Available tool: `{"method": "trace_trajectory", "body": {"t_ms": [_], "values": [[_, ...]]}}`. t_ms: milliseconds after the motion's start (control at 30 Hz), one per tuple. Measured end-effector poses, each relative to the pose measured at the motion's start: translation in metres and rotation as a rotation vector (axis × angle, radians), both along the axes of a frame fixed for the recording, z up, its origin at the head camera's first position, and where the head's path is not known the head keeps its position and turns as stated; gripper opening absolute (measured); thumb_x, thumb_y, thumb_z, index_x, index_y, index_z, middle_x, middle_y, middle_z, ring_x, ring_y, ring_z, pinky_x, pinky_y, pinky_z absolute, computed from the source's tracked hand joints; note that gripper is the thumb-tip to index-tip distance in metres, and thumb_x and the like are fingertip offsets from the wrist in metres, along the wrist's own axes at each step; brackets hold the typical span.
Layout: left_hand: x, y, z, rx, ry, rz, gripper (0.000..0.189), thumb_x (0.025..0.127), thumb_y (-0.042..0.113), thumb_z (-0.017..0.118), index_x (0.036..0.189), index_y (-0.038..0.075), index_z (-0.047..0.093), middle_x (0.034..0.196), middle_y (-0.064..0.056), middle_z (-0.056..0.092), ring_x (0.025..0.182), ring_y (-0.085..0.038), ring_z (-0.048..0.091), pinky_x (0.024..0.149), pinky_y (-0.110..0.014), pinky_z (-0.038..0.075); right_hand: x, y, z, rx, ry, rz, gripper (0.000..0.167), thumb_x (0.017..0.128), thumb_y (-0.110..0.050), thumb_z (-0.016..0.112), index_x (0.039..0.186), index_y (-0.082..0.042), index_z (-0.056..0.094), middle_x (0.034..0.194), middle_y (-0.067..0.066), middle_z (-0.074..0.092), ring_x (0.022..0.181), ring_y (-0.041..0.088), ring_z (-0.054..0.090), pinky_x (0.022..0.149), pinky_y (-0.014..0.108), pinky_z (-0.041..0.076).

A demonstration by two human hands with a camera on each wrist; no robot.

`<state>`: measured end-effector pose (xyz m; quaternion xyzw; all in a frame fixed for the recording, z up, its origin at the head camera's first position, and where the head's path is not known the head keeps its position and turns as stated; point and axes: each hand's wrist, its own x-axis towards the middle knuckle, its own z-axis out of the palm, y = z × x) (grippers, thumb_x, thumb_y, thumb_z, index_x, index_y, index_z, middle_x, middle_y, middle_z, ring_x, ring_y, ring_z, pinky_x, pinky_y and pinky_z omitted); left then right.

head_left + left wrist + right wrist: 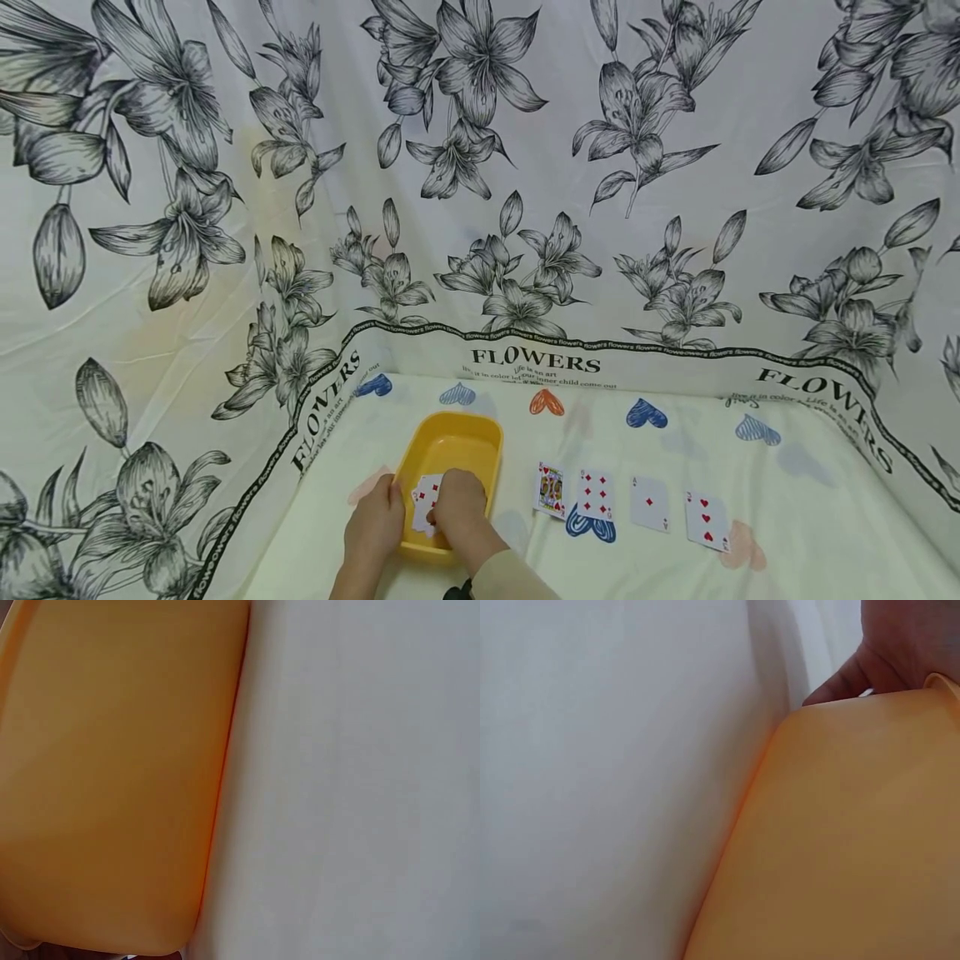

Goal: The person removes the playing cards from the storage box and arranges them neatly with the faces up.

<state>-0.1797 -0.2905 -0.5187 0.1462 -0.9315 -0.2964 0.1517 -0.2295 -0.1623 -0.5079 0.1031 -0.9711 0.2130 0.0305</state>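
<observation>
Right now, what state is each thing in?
Yellow tray: upright, cards inside
Tray cards: overlapping, partly hidden
King card: face up
Six card: face up
Ace card: face up
Three card: face up
Left hand: gripping tray's left side
Right hand: curled over tray cards, grip unclear
Floral curtain: hanging
Heart-print sheet: spread out

Rounded rectangular yellow plastic tray (457,427): solid colour. Small rectangular white cards inside (424,497): red diamonds. Row of four white cards at tray's 3 o'clock (647,502): leftmost multicoloured figure, others red diamonds or hearts. Cream cloth (675,450): blue, orange, pink hearts. White fabric curtain, 12 o'clock (555,175): black line-drawn lilies. Right sleeve (510,577): beige.
</observation>
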Motion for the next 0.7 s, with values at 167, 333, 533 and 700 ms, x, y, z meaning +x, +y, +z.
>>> {"method": "trace_trajectory", "body": {"t_ms": [167, 333, 533, 700], "values": [[0.000, 0.000, -0.001, -0.004, 0.004, -0.001, 0.035, 0.105, 0.018, 0.045, 0.124, -0.003, 0.064, 0.108, -0.020, 0.072, 0.086, -0.037, 0.070, 0.075, -0.059, 0.053, 0.002, 0.002, 0.003, -0.070, -0.008, 0.006, 0.042, 0.063, -0.020, 0.099, 0.077, -0.004, 0.062, 0.072, 0.004, 0.057, 0.069, 0.019, 0.056, 0.071, 0.037, 0.055], [0.000, 0.000, 0.000, -0.003, 0.002, 0.002, 0.035, 0.105, 0.018, 0.046, 0.126, -0.004, 0.064, 0.110, -0.021, 0.072, 0.089, -0.040, 0.071, 0.076, -0.060, 0.053, 0.003, 0.004, 0.007, -0.140, -0.009, 0.009, 0.035, 0.068, -0.016, 0.095, 0.076, -0.004, 0.063, 0.071, 0.004, 0.058, 0.067, 0.019, 0.055, 0.068, 0.036, 0.054], [0.001, 0.001, 0.002, -0.003, -0.013, 0.000, 0.035, 0.106, 0.019, 0.045, 0.126, -0.003, 0.064, 0.109, -0.021, 0.072, 0.086, -0.037, 0.070, 0.074, -0.059, 0.053, 0.004, 0.007, 0.014, -0.262, -0.024, 0.064, 0.027, 0.071, -0.013, 0.093, 0.068, -0.007, 0.067, 0.067, -0.001, 0.061, 0.065, 0.016, 0.055, 0.064, 0.032, 0.052], [0.002, 0.001, 0.004, -0.001, -0.018, -0.002, 0.036, 0.106, 0.018, 0.045, 0.127, -0.004, 0.063, 0.112, -0.022, 0.072, 0.087, -0.038, 0.070, 0.075, -0.059, 0.053, 0.007, 0.008, 0.020, -0.318, -0.071, 0.069, 0.026, 0.072, -0.012, 0.093, 0.072, -0.009, 0.067, 0.071, -0.001, 0.061, 0.068, 0.016, 0.057, 0.064, 0.030, 0.052]]}}
